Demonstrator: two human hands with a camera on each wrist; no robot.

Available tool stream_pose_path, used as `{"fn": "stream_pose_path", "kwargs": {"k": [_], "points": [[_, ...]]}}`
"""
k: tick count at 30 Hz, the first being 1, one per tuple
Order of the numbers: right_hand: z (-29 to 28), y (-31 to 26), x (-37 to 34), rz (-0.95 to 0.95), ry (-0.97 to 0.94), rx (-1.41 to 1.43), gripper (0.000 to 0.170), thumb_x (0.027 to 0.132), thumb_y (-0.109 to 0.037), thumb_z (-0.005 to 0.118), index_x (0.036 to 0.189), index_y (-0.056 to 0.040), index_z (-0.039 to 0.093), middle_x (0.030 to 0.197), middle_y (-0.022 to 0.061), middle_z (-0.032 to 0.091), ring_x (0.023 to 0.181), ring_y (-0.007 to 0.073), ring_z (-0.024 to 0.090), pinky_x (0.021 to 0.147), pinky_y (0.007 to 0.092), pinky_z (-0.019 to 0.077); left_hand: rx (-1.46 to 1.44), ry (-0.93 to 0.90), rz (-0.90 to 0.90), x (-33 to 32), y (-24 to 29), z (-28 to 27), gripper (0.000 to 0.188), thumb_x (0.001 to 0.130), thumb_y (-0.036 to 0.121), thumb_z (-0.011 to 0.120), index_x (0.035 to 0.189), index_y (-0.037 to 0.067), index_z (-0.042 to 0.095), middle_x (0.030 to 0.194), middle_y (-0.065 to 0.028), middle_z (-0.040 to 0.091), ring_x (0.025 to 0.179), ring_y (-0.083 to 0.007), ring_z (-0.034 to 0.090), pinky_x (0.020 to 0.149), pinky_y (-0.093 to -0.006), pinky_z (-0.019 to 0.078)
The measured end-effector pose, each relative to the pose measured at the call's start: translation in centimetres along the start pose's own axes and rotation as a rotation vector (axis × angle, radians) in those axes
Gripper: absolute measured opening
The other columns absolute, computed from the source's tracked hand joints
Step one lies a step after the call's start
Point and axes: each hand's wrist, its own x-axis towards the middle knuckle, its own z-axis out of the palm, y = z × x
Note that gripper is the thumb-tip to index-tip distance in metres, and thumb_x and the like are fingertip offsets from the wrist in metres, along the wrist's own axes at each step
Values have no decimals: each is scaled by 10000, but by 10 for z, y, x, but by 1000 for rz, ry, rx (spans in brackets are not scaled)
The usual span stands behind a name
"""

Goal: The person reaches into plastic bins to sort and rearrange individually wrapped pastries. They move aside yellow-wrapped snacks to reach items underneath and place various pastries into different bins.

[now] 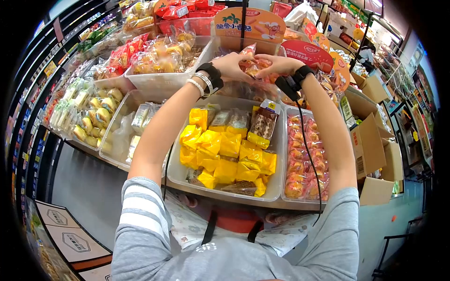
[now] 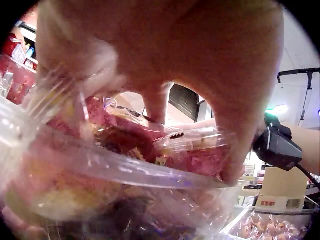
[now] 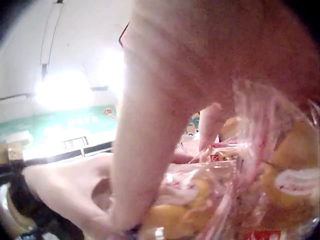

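Observation:
Both hands reach into a clear bin at the back middle holding clear-wrapped buns point(image 3: 292, 150) with red print. In the head view, my left hand point(image 1: 230, 66) and right hand point(image 1: 280, 66) curve towards each other, fingertips nearly meeting over the wrapped buns. The left wrist view has the left hand point(image 2: 165, 55) arched over the bin's rim point(image 2: 125, 170), thumb and fingers down around crinkled wrapping. From the right wrist, the right hand point(image 3: 200, 65) bends over several packs, with plastic film close under its palm. Much of the buns is hidden by the hands.
Just in front is a bin point(image 1: 274, 192) of yellow-wrapped packs point(image 1: 229, 145). Pink-wrapped buns point(image 1: 304, 159) fill the bin to its right. Sign boards point(image 1: 250, 24) stand behind the hands. Open cardboard boxes point(image 1: 370, 145) are at the right; a cable point(image 1: 307, 150) hangs from the right wrist.

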Motion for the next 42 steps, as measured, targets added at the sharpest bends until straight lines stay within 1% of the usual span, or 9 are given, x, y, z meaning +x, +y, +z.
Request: {"fn": "stream_pose_path", "kwargs": {"k": [5,12,18,22,28,32,36,38,42], "points": [[11,-19,-19,-39,101,348,732,827,-234,693,1431,-94,303,1067,32,608,858,79,591,658,223,486,-281,184,84,-2,-10,3,568,724,212,760,1235,73,552,1113,-115,633,1020,-195,608,893,-303,468],[32,-56,-38,-266,381,739,526,832,-119,634,1325,-102,452,1062,39,573,913,142,608,686,262,530,-613,382,184,-28,50,-16,473,780,75,710,1223,47,546,1179,-73,600,1063,-136,580,910,-266,484],[85,-102,-111,-384,264,891,621,829,-157,686,1370,-93,388,1199,55,541,1012,168,589,786,332,542,-505,400,283,-98,97,-16,542,807,92,701,1298,65,474,1251,-81,549,1099,-185,572,915,-309,493],[142,-71,-133,-296,149,597,747,828,-118,658,1445,-96,238,1315,98,465,1154,212,521,928,360,478,-291,288,149,-161,111,25,653,748,39,733,1328,93,438,1423,-113,326,1217,-211,486,978,-348,463],[175,-37,-144,-201,230,-192,700,775,16,545,1424,-123,324,1429,161,346,1348,259,319,1088,397,307,20,112,-158,-199,101,55,781,736,117,746,1409,182,355,1486,-181,192,1268,-388,395,1030,-412,383],[137,-32,-142,-376,464,-128,494,757,-3,527,1249,-38,514,1146,187,564,1132,324,525,975,410,411,209,6,-98,-201,87,31,685,764,194,726,1364,137,401,1450,-182,286,1271,-392,385,1031,-413,365],[69,-48,-115,-42,535,-89,410,864,-137,564,1254,-27,505,1179,116,560,1087,187,540,865,308,467,-132,-76,-140,-126,76,-21,512,862,266,650,1287,33,484,1181,-116,587,1077,-191,574,870,-317,490],[41,-24,-70,56,566,-44,478,854,-190,578,1293,-33,471,1136,100,581,1035,176,554,804,292,477,-256,142,-93,-75,64,-17,477,866,342,620,1149,-35,555,1072,-180,643,972,-248,632,822,-339,490],[21,0,-17,190,232,23,620,812,-159,567,1406,-144,388,884,71,614,684,123,553,534,272,437,198,105,-218,9,17,9,582,868,485,588,1262,63,514,1047,-148,650,945,-286,639,795,-349,500]]}}
